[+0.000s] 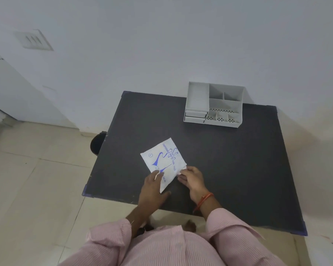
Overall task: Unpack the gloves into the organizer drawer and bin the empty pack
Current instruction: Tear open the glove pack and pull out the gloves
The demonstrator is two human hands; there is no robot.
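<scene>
Both hands hold the pack (164, 163) on the desk (229, 160). The left hand (152, 191) grips its near-left edge, thumb under the near corner; the right hand (190, 179) pinches its near-right corner. Blue print reads "DISPOSABLE POLY…", with an "L" in a circle. Beyond the pack to the right stands the organizer (213, 104), drawers shut. Left of the pack, by the desk's edge, a bin (97, 144) sits on the floor.

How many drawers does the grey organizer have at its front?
2. Both sit at the left front of the organizer, stacked: the upper drawer and the lower drawer beneath it. Both look closed.
</scene>
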